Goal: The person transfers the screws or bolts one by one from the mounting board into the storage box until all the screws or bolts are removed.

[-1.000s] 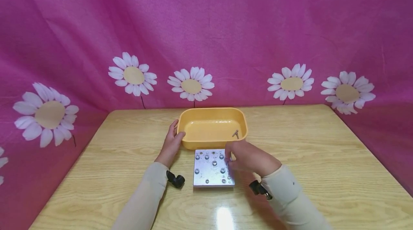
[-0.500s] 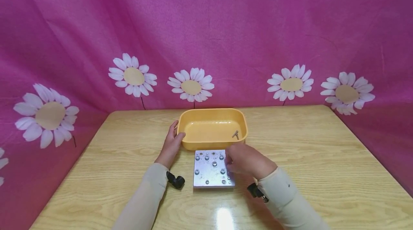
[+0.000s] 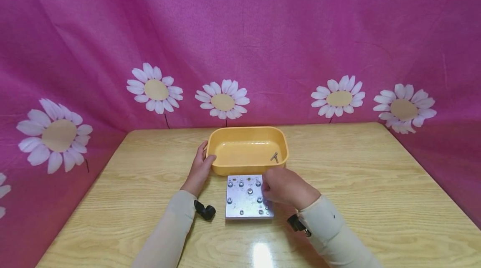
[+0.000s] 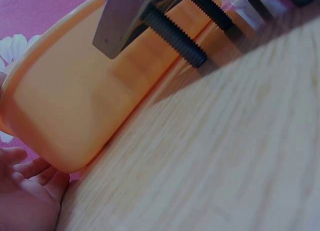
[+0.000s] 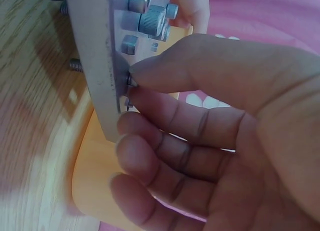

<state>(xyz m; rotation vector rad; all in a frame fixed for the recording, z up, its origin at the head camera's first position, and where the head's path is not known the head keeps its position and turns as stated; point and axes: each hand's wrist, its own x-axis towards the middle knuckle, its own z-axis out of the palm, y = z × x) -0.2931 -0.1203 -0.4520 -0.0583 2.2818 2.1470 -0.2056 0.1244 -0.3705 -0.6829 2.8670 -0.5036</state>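
Right hand (image 3: 287, 186) pinching small screw (image 5: 131, 80) at right side of metal plate (image 3: 242, 202), plate sitting just nearside of yellow tray (image 3: 233, 171); left hand (image 3: 199, 170) gripping tray's left wall. Tiny screw possibly slipping loose; plate, unsteadied by left hand, possibly skidding under twisting.

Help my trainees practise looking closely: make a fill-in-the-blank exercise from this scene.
1. The ____ hand holds the rounded yellow plastic basin.
2. On the right hand, thumb and ____ finger pinch a small metal screw.
3. Of basin and square silver metal plate, the ____ lies nearer the person.

Missing words: left; index; plate.
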